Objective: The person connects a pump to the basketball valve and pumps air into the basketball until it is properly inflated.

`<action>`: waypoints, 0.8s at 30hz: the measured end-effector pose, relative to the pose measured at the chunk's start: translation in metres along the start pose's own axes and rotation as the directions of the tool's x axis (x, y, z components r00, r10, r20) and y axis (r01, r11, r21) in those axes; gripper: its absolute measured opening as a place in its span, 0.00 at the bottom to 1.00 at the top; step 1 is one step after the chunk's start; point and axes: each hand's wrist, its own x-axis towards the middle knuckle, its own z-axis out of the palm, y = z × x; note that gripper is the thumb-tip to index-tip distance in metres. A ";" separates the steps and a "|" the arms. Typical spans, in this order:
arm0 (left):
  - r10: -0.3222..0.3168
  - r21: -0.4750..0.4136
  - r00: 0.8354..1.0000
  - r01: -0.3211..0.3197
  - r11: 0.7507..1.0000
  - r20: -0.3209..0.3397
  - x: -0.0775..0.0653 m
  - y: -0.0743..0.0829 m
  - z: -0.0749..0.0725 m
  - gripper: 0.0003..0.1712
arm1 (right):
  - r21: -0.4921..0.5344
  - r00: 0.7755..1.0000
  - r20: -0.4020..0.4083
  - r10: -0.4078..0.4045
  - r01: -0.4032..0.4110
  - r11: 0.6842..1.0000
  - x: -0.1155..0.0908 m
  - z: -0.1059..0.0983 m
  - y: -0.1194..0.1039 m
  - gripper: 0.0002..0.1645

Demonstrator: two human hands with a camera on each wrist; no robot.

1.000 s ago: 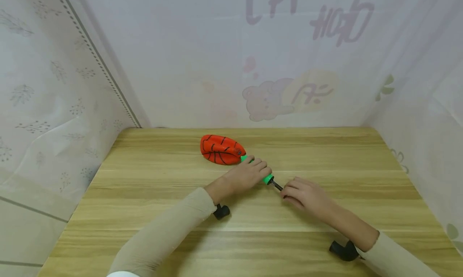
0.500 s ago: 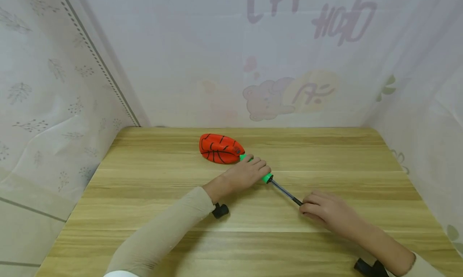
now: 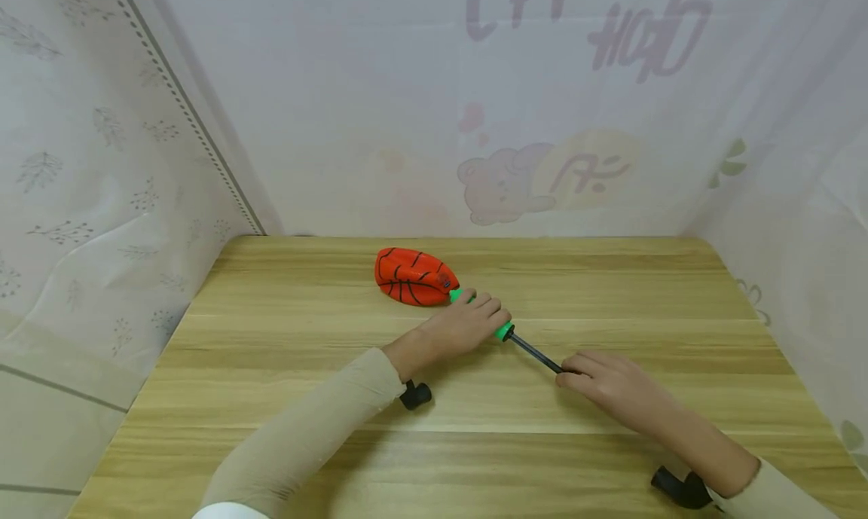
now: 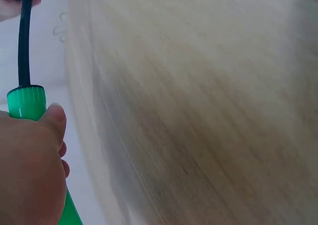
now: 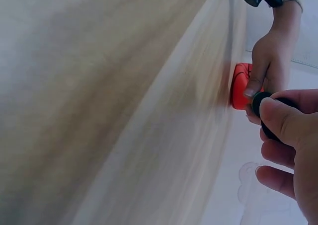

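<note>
A partly flat red ball (image 3: 415, 278) with black basketball lines lies toward the back of the table. The green barrel of a hand air pump (image 3: 504, 331) runs from the ball's right end. My left hand (image 3: 457, 329) wraps round this barrel; in the left wrist view its thumb lies along the green pump (image 4: 27, 103). A dark pump rod (image 3: 536, 353) sticks out of the barrel toward my right hand (image 3: 613, 387), whose fingers grip the black pump handle (image 5: 271, 130), seen in the right wrist view. The pump's nozzle end is hidden near the ball.
The wooden table (image 3: 305, 308) is bordered by a patterned backdrop (image 3: 380, 127) behind and at both sides. Black wrist devices hang under the forearms, one at the left wrist (image 3: 416, 395) and one at the right (image 3: 678, 487).
My right hand drew the pump handle out to the lower right, lengthening the visible rod, then came back slightly toward the barrel. The left hand and ball have stayed in place.
</note>
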 end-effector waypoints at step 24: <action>-0.016 0.003 1.000 0.016 1.000 0.003 0.002 0.000 0.001 0.12 | -0.119 0.990 0.023 -0.139 0.140 0.983 0.052 0.042 0.027 0.29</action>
